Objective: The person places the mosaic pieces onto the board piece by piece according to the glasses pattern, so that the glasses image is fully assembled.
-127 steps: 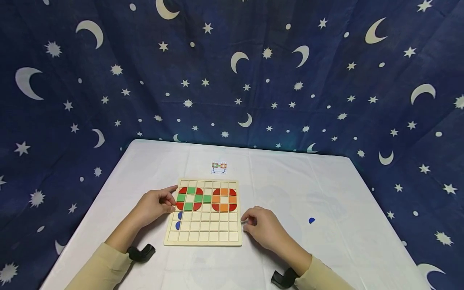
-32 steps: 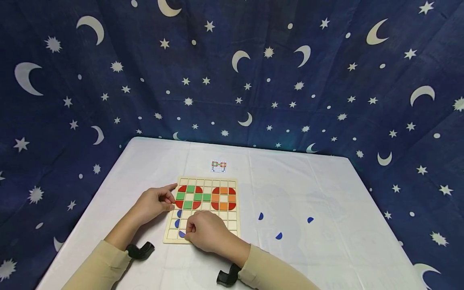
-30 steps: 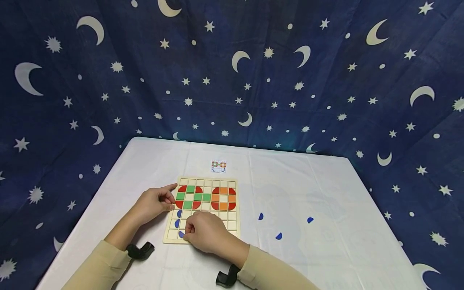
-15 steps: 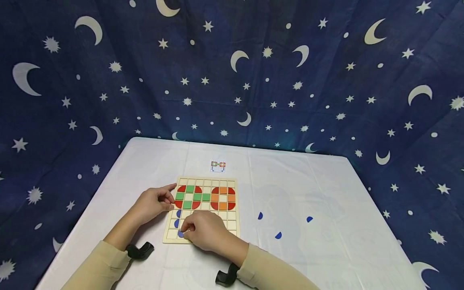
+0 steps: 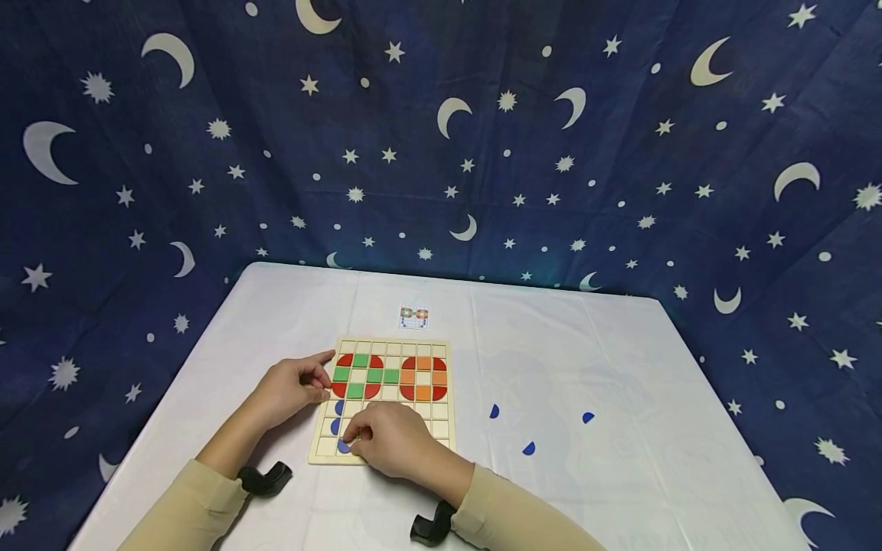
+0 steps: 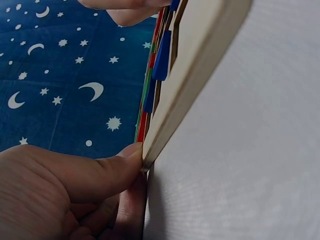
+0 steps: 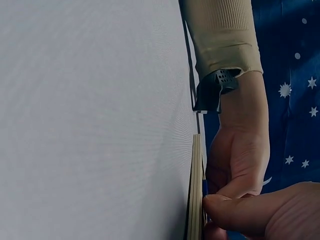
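Note:
In the head view, a wooden grid board (image 5: 416, 447) lies on the table. Red rounded tiles (image 5: 439, 393), green square tiles (image 5: 391, 376) and orange square tiles (image 5: 423, 363) form two rings on it. Two blue half-round tiles (image 5: 335, 426) sit below the left ring. My left hand (image 5: 285, 390) holds the board's left edge; the left wrist view shows the thumb (image 6: 117, 170) against its edge. Over the board's lower left, my right hand (image 5: 389, 440) pinches a blue half-round tile (image 5: 343, 446) at a bottom-row cell, its fingertips partly covering the tile.
Three more blue half-round tiles (image 5: 529, 448) lie on the white tablecloth (image 5: 620, 490) right of the board. A small pattern card (image 5: 414, 316) lies behind the board. A dark blue curtain (image 5: 441, 76) with moons and stars hangs beyond the table.
My right hand has moved from beside the board's right edge to its lower left with a blue half-round tile. That tile has since turned and shifted slightly left. My left hand stays put.

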A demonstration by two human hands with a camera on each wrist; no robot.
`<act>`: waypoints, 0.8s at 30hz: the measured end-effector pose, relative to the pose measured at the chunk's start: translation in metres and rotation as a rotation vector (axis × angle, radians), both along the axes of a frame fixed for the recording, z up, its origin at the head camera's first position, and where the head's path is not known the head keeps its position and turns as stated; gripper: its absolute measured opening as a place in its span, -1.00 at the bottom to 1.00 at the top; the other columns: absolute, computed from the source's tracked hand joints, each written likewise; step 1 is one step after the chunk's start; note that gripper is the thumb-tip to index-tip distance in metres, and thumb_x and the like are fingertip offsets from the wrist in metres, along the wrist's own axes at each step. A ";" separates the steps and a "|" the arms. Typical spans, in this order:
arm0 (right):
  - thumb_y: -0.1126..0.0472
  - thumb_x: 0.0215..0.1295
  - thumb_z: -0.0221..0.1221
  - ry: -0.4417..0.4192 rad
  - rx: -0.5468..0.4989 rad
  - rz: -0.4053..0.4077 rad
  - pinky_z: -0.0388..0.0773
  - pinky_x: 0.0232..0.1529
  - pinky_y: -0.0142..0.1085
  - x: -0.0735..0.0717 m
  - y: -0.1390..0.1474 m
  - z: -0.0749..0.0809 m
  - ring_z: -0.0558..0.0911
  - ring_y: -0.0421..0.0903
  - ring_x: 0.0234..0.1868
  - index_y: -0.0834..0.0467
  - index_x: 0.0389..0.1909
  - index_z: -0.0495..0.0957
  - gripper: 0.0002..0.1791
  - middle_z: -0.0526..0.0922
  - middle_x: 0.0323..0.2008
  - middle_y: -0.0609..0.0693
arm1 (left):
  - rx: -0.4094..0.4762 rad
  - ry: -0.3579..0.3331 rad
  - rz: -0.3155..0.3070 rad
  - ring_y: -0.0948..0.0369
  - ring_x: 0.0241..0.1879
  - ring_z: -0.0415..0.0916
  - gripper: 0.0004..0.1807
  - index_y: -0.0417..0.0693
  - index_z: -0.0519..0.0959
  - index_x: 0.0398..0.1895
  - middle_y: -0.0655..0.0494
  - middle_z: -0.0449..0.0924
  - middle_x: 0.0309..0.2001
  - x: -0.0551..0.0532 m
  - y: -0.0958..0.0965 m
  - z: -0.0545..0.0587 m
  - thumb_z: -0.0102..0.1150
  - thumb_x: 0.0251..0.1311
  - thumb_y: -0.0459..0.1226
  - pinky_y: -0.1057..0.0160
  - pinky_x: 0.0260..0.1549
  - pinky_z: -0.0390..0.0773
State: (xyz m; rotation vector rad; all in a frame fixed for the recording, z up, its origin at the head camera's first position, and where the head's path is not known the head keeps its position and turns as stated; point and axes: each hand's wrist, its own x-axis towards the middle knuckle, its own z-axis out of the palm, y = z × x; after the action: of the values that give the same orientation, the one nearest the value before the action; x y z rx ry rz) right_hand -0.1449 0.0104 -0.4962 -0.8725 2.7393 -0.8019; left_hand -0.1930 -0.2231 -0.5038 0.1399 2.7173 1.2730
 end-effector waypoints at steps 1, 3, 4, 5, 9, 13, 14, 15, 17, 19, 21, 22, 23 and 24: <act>0.19 0.23 0.47 0.002 0.001 0.000 0.30 -0.49 -0.46 0.000 0.000 0.000 0.40 -0.47 -0.50 -0.20 -0.33 0.85 -0.84 0.50 -0.59 -0.39 | -0.001 -0.001 0.001 0.18 -0.29 0.50 -0.85 -0.02 0.70 -0.40 -0.04 0.51 0.53 0.000 0.000 0.000 0.51 0.12 -0.42 0.32 -0.24 0.42; 0.19 0.24 0.46 0.005 0.003 0.000 0.30 -0.48 -0.46 0.000 0.000 -0.001 0.40 -0.47 -0.50 -0.21 -0.33 0.85 -0.84 0.50 -0.59 -0.39 | -0.001 -0.001 0.000 0.18 -0.29 0.51 -0.85 -0.02 0.71 -0.39 -0.03 0.51 0.53 0.000 0.000 -0.001 0.51 0.12 -0.42 0.33 -0.24 0.42; 0.18 0.24 0.46 0.006 0.004 -0.001 0.30 -0.48 -0.46 -0.001 0.000 -0.001 0.40 -0.47 -0.50 -0.21 -0.33 0.85 -0.85 0.51 -0.59 -0.40 | -0.002 0.001 0.000 0.18 -0.29 0.51 -0.85 -0.02 0.71 -0.39 -0.03 0.52 0.53 0.000 0.000 -0.001 0.51 0.12 -0.42 0.33 -0.24 0.42; 0.17 0.25 0.46 0.006 0.006 -0.002 0.30 -0.48 -0.46 -0.001 0.000 -0.002 0.40 -0.46 -0.50 -0.21 -0.33 0.85 -0.85 0.51 -0.60 -0.40 | -0.003 0.003 0.000 0.18 -0.30 0.51 -0.84 -0.01 0.71 -0.39 -0.03 0.52 0.52 0.000 0.000 -0.001 0.51 0.12 -0.42 0.33 -0.24 0.42; 0.16 0.24 0.47 0.001 0.007 -0.007 0.31 -0.48 -0.45 -0.001 0.000 -0.002 0.41 -0.46 -0.49 -0.22 -0.34 0.85 -0.86 0.51 -0.59 -0.40 | -0.008 0.009 0.001 0.20 -0.31 0.51 -0.84 -0.01 0.71 -0.39 -0.03 0.52 0.52 -0.001 -0.001 -0.002 0.51 0.11 -0.42 0.33 -0.25 0.43; 0.16 0.23 0.47 -0.008 0.001 -0.010 0.30 -0.48 -0.44 -0.001 0.000 -0.001 0.40 -0.45 -0.50 -0.22 -0.33 0.84 -0.86 0.49 -0.59 -0.39 | -0.008 0.003 0.004 0.22 -0.31 0.51 -0.85 0.00 0.71 -0.39 -0.04 0.51 0.53 -0.001 0.000 -0.002 0.50 0.12 -0.42 0.34 -0.26 0.44; 0.16 0.22 0.47 -0.011 -0.001 -0.010 0.30 -0.48 -0.45 -0.001 0.001 -0.001 0.40 -0.45 -0.50 -0.22 -0.32 0.84 -0.86 0.49 -0.59 -0.39 | -0.007 0.001 0.002 0.22 -0.31 0.51 -0.85 -0.01 0.71 -0.39 -0.05 0.51 0.53 -0.001 0.000 -0.002 0.50 0.12 -0.42 0.33 -0.26 0.44; 0.15 0.22 0.48 -0.015 -0.004 -0.009 0.30 -0.47 -0.45 -0.001 0.001 -0.001 0.40 -0.45 -0.50 -0.21 -0.31 0.84 -0.87 0.48 -0.60 -0.39 | -0.007 -0.002 0.005 0.22 -0.31 0.51 -0.85 0.00 0.71 -0.40 -0.04 0.51 0.53 -0.001 0.000 -0.002 0.50 0.12 -0.42 0.34 -0.25 0.44; 0.13 0.21 0.49 -0.022 -0.010 -0.004 0.30 -0.46 -0.46 -0.002 0.001 -0.001 0.40 -0.45 -0.50 -0.21 -0.29 0.84 -0.88 0.48 -0.60 -0.39 | -0.007 -0.004 0.005 0.21 -0.31 0.51 -0.84 0.01 0.71 -0.40 -0.04 0.51 0.53 -0.002 0.000 -0.003 0.50 0.13 -0.42 0.34 -0.25 0.44; 0.10 0.21 0.51 -0.025 -0.011 0.000 0.30 -0.44 -0.46 -0.002 0.001 -0.001 0.41 -0.45 -0.50 -0.21 -0.27 0.84 -0.88 0.48 -0.60 -0.40 | -0.010 0.001 0.001 0.21 -0.31 0.51 -0.85 0.00 0.71 -0.40 -0.06 0.50 0.53 -0.001 0.000 -0.003 0.50 0.13 -0.42 0.33 -0.25 0.44; 0.08 0.22 0.52 -0.028 -0.006 0.003 0.31 -0.45 -0.46 -0.002 0.001 0.000 0.41 -0.46 -0.49 -0.22 -0.26 0.85 -0.89 0.49 -0.60 -0.41 | -0.014 0.002 0.007 0.21 -0.32 0.51 -0.84 0.02 0.71 -0.41 -0.03 0.52 0.53 -0.001 0.000 -0.004 0.50 0.13 -0.42 0.34 -0.25 0.44; 0.07 0.22 0.52 -0.026 -0.002 0.004 0.31 -0.45 -0.46 -0.002 0.000 0.000 0.41 -0.46 -0.48 -0.24 -0.26 0.85 -0.88 0.50 -0.60 -0.42 | -0.016 0.005 0.004 0.21 -0.32 0.51 -0.84 0.02 0.71 -0.40 -0.04 0.51 0.53 -0.001 -0.001 -0.004 0.50 0.13 -0.42 0.34 -0.26 0.44; 0.07 0.22 0.52 -0.025 0.002 0.004 0.31 -0.46 -0.46 -0.002 0.000 0.000 0.41 -0.47 -0.48 -0.24 -0.26 0.85 -0.89 0.51 -0.59 -0.43 | -0.018 0.007 0.003 0.21 -0.32 0.52 -0.84 0.01 0.71 -0.40 -0.04 0.52 0.52 -0.001 -0.001 -0.004 0.50 0.13 -0.42 0.33 -0.26 0.44; 0.07 0.22 0.52 -0.024 0.007 0.003 0.32 -0.46 -0.45 -0.001 0.000 0.000 0.41 -0.47 -0.48 -0.25 -0.27 0.86 -0.89 0.51 -0.59 -0.44 | -0.019 0.009 0.001 0.21 -0.32 0.52 -0.84 0.01 0.71 -0.40 -0.05 0.52 0.52 -0.001 -0.001 -0.003 0.50 0.13 -0.42 0.33 -0.26 0.44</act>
State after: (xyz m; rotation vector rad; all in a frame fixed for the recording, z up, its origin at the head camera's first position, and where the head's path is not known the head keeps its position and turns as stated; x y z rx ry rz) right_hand -0.1462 0.0099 -0.4965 -0.8603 2.7175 -0.7966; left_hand -0.1940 -0.2239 -0.5071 0.1427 2.7366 1.2487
